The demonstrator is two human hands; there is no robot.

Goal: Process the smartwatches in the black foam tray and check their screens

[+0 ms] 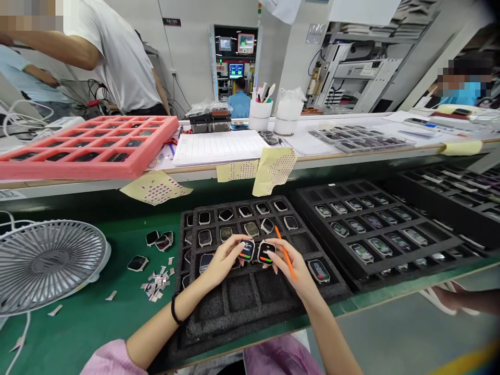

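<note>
My left hand (222, 263) is closed on a smartwatch (246, 250) without a strap, its screen lit. A second lit smartwatch (266, 253) sits in my right hand (291, 263), the thumb over its screen. An orange stick, perhaps a pen (286, 252), also lies along the fingers of that hand. Both watches are side by side above a black foam tray (242, 291). Strapless watches fill many of the tray's pockets, among them one with a lit screen (319, 271) at the right. Several front pockets hold nothing.
Left stand a grey fan (54, 260), loose watches (138, 263) and a small heap of paper-like slips (157, 284). More black trays (367, 224) are at right. The shelf (304, 160) ahead bears a pink foam tray (135, 166) and pen cup (260, 114). Other people are beyond.
</note>
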